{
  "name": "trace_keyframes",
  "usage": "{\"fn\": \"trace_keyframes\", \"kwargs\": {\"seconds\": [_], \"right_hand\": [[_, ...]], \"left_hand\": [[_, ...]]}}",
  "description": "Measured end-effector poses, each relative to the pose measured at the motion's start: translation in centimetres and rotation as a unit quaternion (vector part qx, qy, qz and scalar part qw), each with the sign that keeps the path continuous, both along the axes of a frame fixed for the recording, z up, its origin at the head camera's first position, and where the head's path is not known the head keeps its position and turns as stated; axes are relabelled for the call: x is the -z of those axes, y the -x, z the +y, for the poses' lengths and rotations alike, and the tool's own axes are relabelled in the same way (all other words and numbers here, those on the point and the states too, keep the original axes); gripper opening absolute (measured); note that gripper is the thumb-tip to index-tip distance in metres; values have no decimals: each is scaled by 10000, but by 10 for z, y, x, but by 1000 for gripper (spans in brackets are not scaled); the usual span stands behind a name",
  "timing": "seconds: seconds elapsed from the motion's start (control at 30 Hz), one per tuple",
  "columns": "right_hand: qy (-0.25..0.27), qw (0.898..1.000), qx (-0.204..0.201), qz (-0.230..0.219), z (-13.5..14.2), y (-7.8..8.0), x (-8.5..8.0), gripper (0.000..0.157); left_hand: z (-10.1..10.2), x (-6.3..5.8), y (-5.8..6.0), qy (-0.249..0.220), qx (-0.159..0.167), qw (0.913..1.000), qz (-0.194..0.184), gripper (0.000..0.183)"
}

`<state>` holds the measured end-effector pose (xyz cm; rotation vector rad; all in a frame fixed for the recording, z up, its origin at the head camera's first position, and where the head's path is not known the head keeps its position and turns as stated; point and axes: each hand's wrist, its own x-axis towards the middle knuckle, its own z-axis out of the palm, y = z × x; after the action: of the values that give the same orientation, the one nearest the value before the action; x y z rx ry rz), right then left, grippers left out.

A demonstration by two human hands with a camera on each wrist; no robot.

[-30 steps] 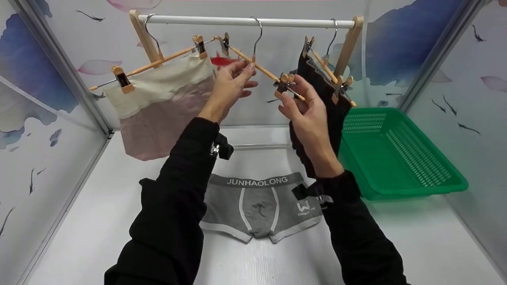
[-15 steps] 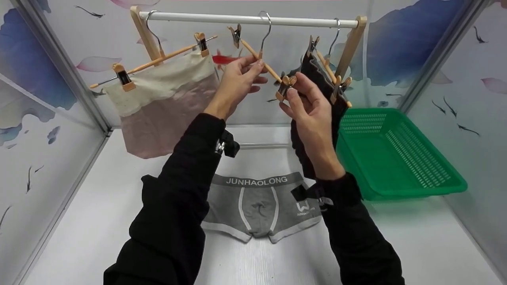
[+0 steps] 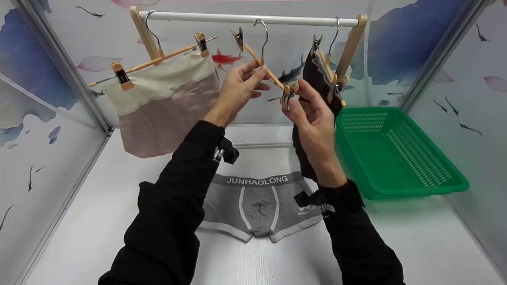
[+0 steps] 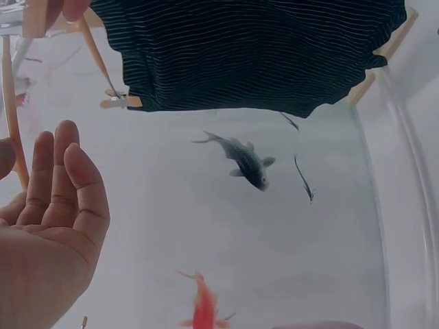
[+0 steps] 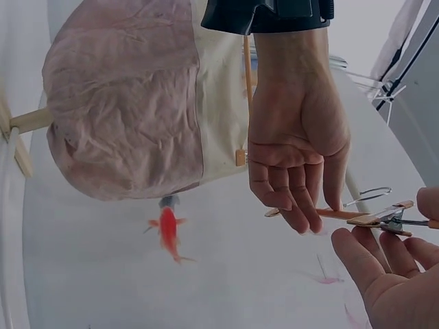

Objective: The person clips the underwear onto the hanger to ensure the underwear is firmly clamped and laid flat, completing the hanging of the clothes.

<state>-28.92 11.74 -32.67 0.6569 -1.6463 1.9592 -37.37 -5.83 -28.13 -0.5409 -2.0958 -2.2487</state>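
Note:
My left hand (image 3: 239,89) pinches the wooden bar of a clip hanger (image 3: 253,53) just below its metal hook. My right hand (image 3: 317,122) pinches the hanger's near clip (image 3: 289,95) between thumb and forefinger. The other clip (image 3: 239,38) points away toward the rail, with no garment in it. In the head view the hook overlaps the front of the white rail (image 3: 222,17). Grey boxer briefs (image 3: 259,206) with a lettered waistband lie flat on the white table below my wrists. In the right wrist view, the right hand (image 5: 405,274) holds the clip from below.
A cream-and-pink garment (image 3: 162,122) hangs from a clip hanger at the rail's left. On its right hangs a dark garment (image 3: 313,75), thinly striped in the left wrist view. A green perforated basket (image 3: 404,154) stands on the right. Patterned panels enclose the table.
The middle hanger's hook has dropped from over the rail to in front of it. Both hands have shifted slightly right with the hanger, and its near clip sits lower.

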Motion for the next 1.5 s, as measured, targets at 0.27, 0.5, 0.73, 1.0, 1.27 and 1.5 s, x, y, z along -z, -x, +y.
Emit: {"fn": "trace_keyframes", "kwargs": {"seconds": [0.27,0.5,0.73,1.0,1.27,1.5], "right_hand": [[-59,9997,215,25,1,-1,8,45],[-327,9978,572,49,7,-5,24,40],[-237,9985,480,-63,14,-9,45,39],[59,9978,510,-421,13,-12,61,46],[162,9953,741,-603,16,-13,73,37],[207,9945,651,-796,17,-15,82,39]], "left_hand": [[-2,11,-2,-99,116,9996,-231,29],[-6,31,-11,-522,574,9947,-670,20],[-7,53,-21,-451,431,9945,-844,18],[-5,76,-37,-889,91,9938,-657,12],[-8,93,-50,-639,-102,9979,-97,12],[-15,110,-63,-396,-182,9990,136,20]]}}
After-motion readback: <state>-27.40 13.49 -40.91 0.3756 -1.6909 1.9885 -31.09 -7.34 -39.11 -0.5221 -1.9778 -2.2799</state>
